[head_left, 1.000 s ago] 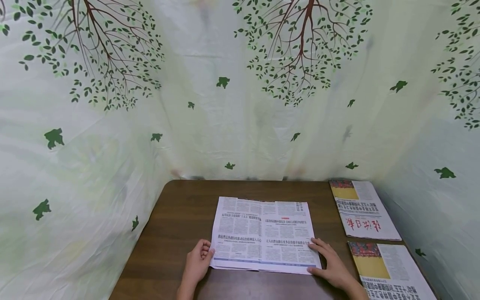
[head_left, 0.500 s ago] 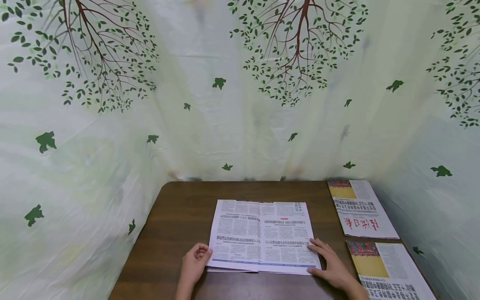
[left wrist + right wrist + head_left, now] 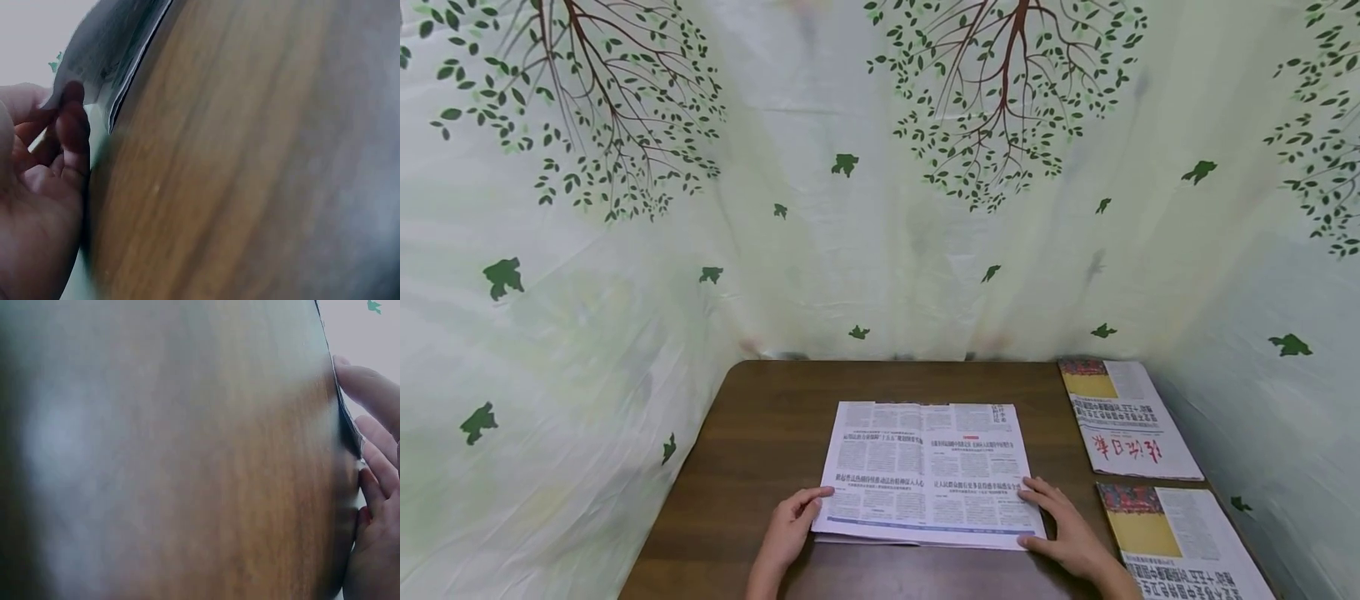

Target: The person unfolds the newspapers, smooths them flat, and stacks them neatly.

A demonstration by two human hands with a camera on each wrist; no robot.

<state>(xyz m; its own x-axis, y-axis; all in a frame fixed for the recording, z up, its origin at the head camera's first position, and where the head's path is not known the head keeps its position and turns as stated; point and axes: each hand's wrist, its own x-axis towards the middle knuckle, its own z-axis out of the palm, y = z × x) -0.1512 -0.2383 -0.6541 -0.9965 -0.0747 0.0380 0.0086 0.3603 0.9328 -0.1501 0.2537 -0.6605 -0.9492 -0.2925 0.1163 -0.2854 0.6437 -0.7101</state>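
Observation:
A folded newspaper [image 3: 921, 467] lies on the brown table, printed side up, with its layers slightly offset along the near left edge. My left hand [image 3: 786, 529] is at its lower left edge. In the left wrist view, the thumb and fingers of that hand [image 3: 47, 181] pinch the raised edge of a sheet [image 3: 94, 56], apart from the layers below. My right hand [image 3: 1063, 533] rests at the newspaper's lower right edge, thumb near the corner and fingers spread on the page. The right wrist view shows this hand [image 3: 378, 506] beside the thin paper edge, fingers loosely bent.
Two more folded newspapers lie along the table's right side, one farther back [image 3: 1131, 425] and one nearer [image 3: 1183, 542], close to my right forearm. Bare wooden table [image 3: 722, 467] shows to the left. A pale curtain [image 3: 917, 250] with tree prints hangs behind and at the sides.
My left fingers have shifted and straightened somewhat, with the index finger now over the newspaper's left edge. The near left layers have spread slightly apart. The right hand stays in place.

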